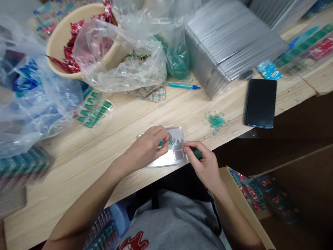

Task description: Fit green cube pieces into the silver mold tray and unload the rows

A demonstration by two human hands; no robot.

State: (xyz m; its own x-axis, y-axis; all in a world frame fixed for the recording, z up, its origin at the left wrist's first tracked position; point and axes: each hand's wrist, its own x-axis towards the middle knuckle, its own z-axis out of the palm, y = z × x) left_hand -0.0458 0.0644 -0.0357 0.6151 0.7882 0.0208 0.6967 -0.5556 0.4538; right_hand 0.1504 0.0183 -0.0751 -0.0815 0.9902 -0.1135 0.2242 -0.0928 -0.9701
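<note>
A shallow clear plastic blister tray [166,159] with moulded hollows lies at the table's front edge. My left hand [153,142] is over its left part, fingers pinched together. Small green pieces [170,141] show by those fingertips; whether they are held or lie in the tray I cannot tell. At the tray's right edge my right hand [205,163] is closed, with a dark green glossy piece [197,153] partly hidden in its curled fingers. Its thumb and index fingertips meet beside the tray.
Tiny green bits [216,121] lie in a heap near a phone [261,103]. Behind are a blue pen [183,85], stacked clear trays [234,38], a beige tub [58,41] of red packets and plastic bags. A green nail-like sheet [95,109] lies left. Below right stands a cardboard box [234,187].
</note>
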